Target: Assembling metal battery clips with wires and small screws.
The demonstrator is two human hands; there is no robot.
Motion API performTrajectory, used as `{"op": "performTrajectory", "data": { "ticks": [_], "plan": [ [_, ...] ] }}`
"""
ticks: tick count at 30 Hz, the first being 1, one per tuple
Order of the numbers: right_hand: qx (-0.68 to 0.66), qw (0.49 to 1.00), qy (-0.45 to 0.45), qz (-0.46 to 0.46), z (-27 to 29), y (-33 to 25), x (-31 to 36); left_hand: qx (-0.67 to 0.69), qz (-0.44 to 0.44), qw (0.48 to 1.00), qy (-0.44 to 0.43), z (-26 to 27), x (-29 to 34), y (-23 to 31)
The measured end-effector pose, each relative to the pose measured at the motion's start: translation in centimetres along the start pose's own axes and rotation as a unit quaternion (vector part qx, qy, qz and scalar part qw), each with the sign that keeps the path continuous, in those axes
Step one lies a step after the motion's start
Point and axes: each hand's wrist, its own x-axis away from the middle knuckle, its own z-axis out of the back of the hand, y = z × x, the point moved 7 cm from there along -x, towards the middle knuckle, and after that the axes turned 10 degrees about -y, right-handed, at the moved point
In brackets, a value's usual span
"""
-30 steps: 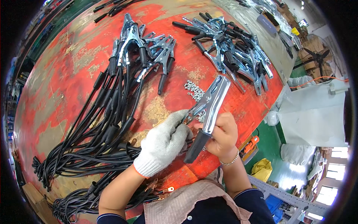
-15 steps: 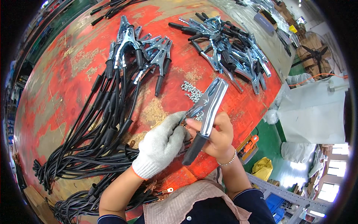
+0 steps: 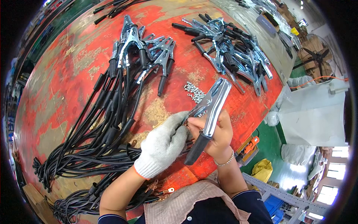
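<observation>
A shiny metal spring clamp [image 3: 215, 102] with a black handle sleeve [image 3: 197, 150] is tilted between my hands over the table. My left hand [image 3: 162, 143], in a white knit glove, is closed around the clamp's near-left part, hiding its other handle. My bare right hand [image 3: 218, 136], with a beaded bracelet, reaches behind the sleeved handle. Its thumb and fingers are pinched together at a small coppery spot beside the gloved fingertips; what they hold is too small to make out. Just beyond the clamp lies a pile of small silver screws [image 3: 194, 92].
Clamps joined to black cables [image 3: 108, 108] lie at left, with more loose clamps [image 3: 231, 52] at far right. Cables with copper lugs [image 3: 164, 192] lie near my body. The red, worn table [image 3: 74, 86] ends at right, above a green floor with an orange tool [image 3: 249, 145].
The view has shifted slightly, so the table items sit a little to the right. My right fingers have moved slightly at the pinch; both hands keep their places on the clamp.
</observation>
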Motion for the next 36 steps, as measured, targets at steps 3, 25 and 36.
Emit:
{"op": "performTrajectory", "data": {
  "ticks": [3, 25, 36],
  "plan": [
    [0.007, 1.0, 0.002, 0.001, -0.01, -0.27, -0.31, 0.026, 0.004, 1.0, -0.002, 0.08, 0.08, 0.39],
    [-0.009, 0.999, 0.041, -0.027, 0.01, -0.32, -0.43, -0.003, 0.01, 1.0, -0.008, 0.18, 0.14, 0.21],
    [0.012, 1.0, 0.001, 0.029, 0.23, -0.62, -0.33, 0.016, 0.017, 1.0, -0.004, 0.17, 0.27, 0.43]
  ]
}}
